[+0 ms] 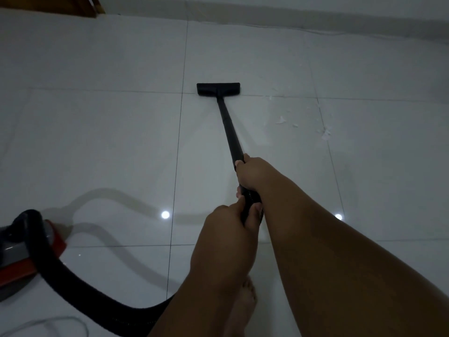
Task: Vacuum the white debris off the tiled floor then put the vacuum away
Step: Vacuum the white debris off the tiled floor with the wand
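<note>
A black vacuum wand (pixel 228 127) runs from my hands out to a flat black floor head (pixel 218 89) lying on the white tiled floor (pixel 97 142). My right hand (pixel 252 173) grips the wand higher up. My left hand (pixel 228 227) grips the ribbed hose end just below it. White debris (pixel 281 120) lies scattered on the tiles to the right of the wand, with more bits (pixel 325 133) near a grout line. The head sits to the left of the scraps, apart from them.
The red and grey vacuum body (pixel 21 254) sits at the lower left, its black hose (pixel 80 295) curving along the floor toward me. A white cord (pixel 48 322) loops at the bottom left. My bare foot (pixel 245 302) is below my hands. A wall base (pixel 315 23) runs along the far side.
</note>
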